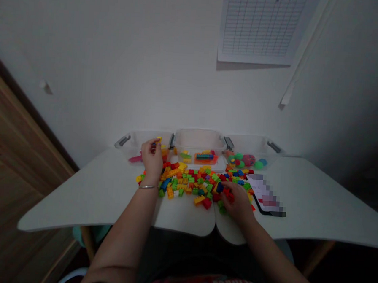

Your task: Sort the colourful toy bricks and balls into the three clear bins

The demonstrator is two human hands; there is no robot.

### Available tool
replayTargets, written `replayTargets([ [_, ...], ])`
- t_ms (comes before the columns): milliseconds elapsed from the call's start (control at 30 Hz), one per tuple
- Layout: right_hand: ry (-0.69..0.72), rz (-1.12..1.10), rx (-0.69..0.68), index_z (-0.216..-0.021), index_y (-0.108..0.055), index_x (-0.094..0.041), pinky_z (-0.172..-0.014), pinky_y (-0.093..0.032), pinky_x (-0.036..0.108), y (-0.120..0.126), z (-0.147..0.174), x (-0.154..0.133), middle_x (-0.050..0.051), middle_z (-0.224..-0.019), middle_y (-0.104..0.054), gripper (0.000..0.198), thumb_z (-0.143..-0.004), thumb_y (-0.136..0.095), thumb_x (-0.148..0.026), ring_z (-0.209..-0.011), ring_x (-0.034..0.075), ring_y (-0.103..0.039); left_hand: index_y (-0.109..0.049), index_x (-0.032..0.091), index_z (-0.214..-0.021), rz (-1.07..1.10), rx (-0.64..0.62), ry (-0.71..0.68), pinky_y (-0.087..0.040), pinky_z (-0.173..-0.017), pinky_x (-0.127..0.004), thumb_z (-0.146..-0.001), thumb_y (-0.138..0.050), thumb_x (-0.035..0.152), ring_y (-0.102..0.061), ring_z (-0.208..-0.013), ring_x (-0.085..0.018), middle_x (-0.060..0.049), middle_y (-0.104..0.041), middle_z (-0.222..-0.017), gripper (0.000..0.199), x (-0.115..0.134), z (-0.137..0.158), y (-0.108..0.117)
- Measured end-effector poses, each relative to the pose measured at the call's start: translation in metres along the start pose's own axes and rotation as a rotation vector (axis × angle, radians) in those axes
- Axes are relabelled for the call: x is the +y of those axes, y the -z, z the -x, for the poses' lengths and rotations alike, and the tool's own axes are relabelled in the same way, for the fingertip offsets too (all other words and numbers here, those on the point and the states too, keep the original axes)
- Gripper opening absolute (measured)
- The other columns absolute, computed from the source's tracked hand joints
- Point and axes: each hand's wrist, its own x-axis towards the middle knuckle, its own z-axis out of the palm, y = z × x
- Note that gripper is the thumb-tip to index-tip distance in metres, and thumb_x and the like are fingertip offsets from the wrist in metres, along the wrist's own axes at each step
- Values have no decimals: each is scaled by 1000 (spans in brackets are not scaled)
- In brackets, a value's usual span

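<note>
My left hand is raised over the left clear plastic box, its fingers closed on a small yellow toy brick. Down at the right end of the loose brick pile, my right hand has its fingertips bent around a dark blue toy brick. Red bricks lie against and under that hand, partly hidden by it. The pile mixes red, yellow, green, orange and blue pieces. Inside the left box, pink and orange items are partly covered by my left hand.
Behind the pile, a middle clear box holds several coloured pieces. The right clear box contains green, pink and blue balls. A phone lies right of the pile. Two white tabletops meet near my body, and a wall rises behind the boxes.
</note>
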Motion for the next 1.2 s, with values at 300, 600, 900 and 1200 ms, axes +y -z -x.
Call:
replayTargets([
  [300, 19, 20, -31, -110, -61, -17, -86, -50, 44, -2, 1, 2, 12, -106, -69, 27, -86, -52, -26, -97, 27, -63, -73, 24, -97, -690, -308, -149, -39, -88, -39, -89, -46, 23, -55, -103, -26, -8, -66, -106, 28, 0, -9, 8],
  [600, -24, 29, -49, -111, -61, -16, -87, -49, 46, -2, -1, 1, 13, -105, -69, 30, -84, -52, -26, -98, 28, -63, -71, 14, -104, -912, -419, -261, -30, -100, -48, -93, -35, 36, -53, -107, -33, -16, -68, -105, 44, -3, 0, 2],
  [900, -30, 19, -73, -107, -63, -17, -87, -50, 45, -1, -1, -1, 12, -102, -69, 27, -85, -51, -26, -97, 27, -63, -71, 11, -105, -869, -419, -191, -25, -109, -54, -90, -38, 33, -51, -118, -34, -18, -68, -111, 42, -3, -3, -4],
  [1200, -9, 22, -81, -106, -63, -17, -85, -50, 44, 1, -2, -2, 12, -102, -70, 25, -86, -50, -25, -95, 26, -63, -64, 13, -119, -566, -388, -119, -36, -109, -42, -87, -40, 26, -50, -124, -27, -12, -65, -122, 42, 7, -2, 23],
])
